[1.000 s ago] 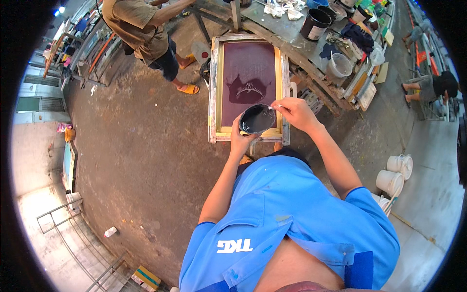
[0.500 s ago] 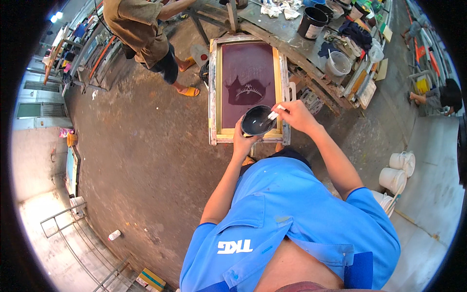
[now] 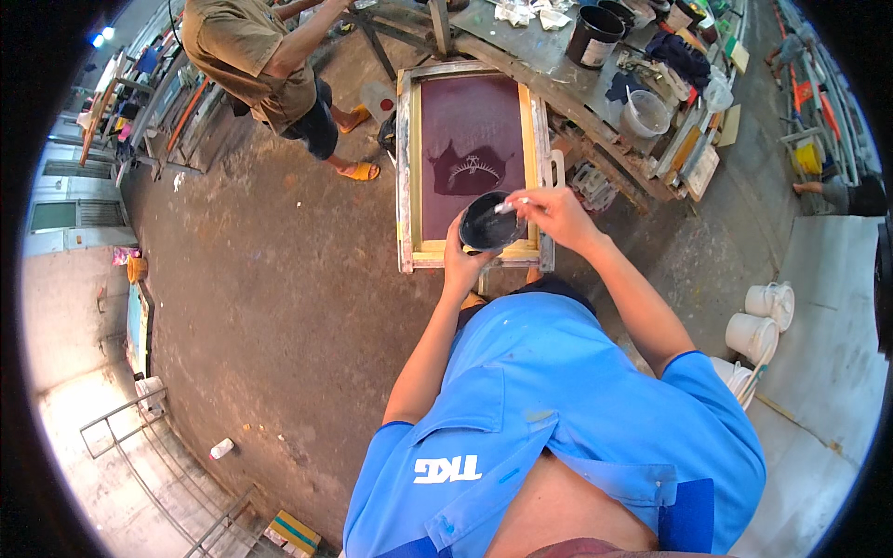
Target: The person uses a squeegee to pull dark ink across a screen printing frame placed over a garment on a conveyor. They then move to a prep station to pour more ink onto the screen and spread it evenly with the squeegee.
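A small black bowl [image 3: 482, 232] is in my left hand [image 3: 462, 265], whose fingers wrap its left and near side. Between the fingers of my right hand [image 3: 558, 218] is the white handle of a brush-like tool [image 3: 511, 206]; its lower end reaches into the bowl, and its exact kind is hard to make out. Beneath and beyond the bowl, a framed printing screen [image 3: 473, 121] leans or stands with dark purple mesh. A darker wet-looking patch on the mesh surrounds a pale crown-like design [image 3: 474, 168]. The bowl covers part of the screen's near end.
To the right, a cluttered workbench [image 3: 535, 56] carries a black bucket [image 3: 595, 37], a clear tub [image 3: 645, 113] and rags. Another person [image 3: 244, 56] in a brown shirt stands at the far left. White buckets [image 3: 752, 335] stand on the right, and a metal rack [image 3: 121, 437] at lower left.
My right hand has shifted slightly left and up, and the tool's handle now lies flatter over the bowl. The bowl tilts a little differently. The other person's arm has moved.
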`<state>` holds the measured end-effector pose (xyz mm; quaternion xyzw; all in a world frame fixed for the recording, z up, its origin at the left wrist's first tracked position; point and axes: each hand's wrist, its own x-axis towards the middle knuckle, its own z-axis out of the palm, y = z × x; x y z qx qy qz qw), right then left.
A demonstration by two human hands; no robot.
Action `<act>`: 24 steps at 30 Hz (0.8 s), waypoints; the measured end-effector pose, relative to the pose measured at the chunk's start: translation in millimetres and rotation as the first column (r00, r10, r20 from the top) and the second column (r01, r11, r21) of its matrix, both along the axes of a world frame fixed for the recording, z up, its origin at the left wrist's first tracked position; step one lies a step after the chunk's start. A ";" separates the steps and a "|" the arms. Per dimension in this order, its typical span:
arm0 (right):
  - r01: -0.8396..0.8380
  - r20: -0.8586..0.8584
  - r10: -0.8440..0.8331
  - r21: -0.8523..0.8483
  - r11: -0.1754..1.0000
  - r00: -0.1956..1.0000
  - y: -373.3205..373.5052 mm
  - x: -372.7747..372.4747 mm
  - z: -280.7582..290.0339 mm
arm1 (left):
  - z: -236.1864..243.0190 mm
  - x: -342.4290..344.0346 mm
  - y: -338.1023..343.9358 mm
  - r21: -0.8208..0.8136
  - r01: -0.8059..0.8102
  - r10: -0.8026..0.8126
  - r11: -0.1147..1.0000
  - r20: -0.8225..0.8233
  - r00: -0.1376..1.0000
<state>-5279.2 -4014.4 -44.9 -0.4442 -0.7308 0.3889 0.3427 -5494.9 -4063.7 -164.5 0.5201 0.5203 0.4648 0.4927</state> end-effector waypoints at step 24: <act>-0.072 0.083 0.059 0.167 0.983 0.995 6.8 4.9 14.1 | 7.4 -9.1 -1.5 0.079 0.007 -0.001 0.997 -0.068 0.998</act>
